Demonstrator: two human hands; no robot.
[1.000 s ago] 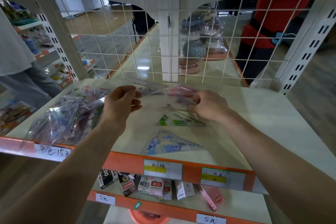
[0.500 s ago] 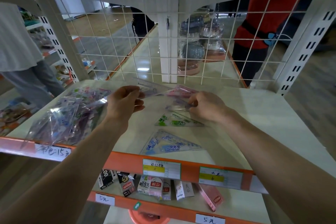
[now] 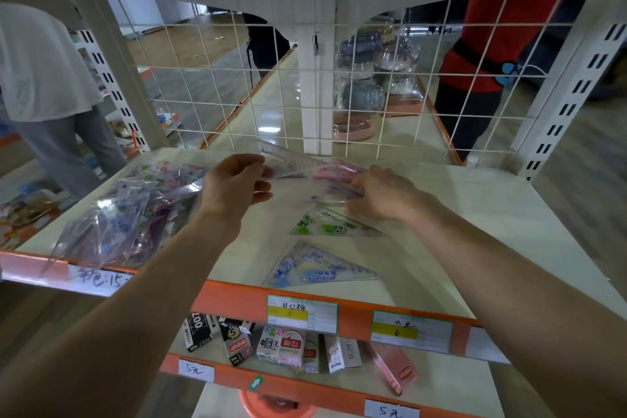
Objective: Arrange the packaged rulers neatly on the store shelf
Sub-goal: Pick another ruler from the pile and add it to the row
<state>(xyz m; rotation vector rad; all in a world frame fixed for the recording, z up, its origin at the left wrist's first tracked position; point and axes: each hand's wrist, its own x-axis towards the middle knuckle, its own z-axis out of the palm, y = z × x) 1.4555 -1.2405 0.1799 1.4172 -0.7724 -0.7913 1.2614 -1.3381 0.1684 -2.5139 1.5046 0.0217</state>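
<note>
Since a second ago your hands have hardly moved, only drawn slightly closer together above the shelf (image 3: 475, 214). Your left hand (image 3: 234, 188) pinches one end of the ruler pack (image 3: 295, 164), and your right hand (image 3: 383, 195) grips the pink end with curled fingers. Two triangles (image 3: 332, 222) lie just below your right hand, and a pile (image 3: 129, 214) of packs lies left of your left hand.

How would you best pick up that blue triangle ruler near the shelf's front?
Probably by its long near edge, coming from the front: the blue ruler lies flat and uncovered on the shelf, with that edge toward the front. Lift the edge with fingertips, then pinch.
</note>
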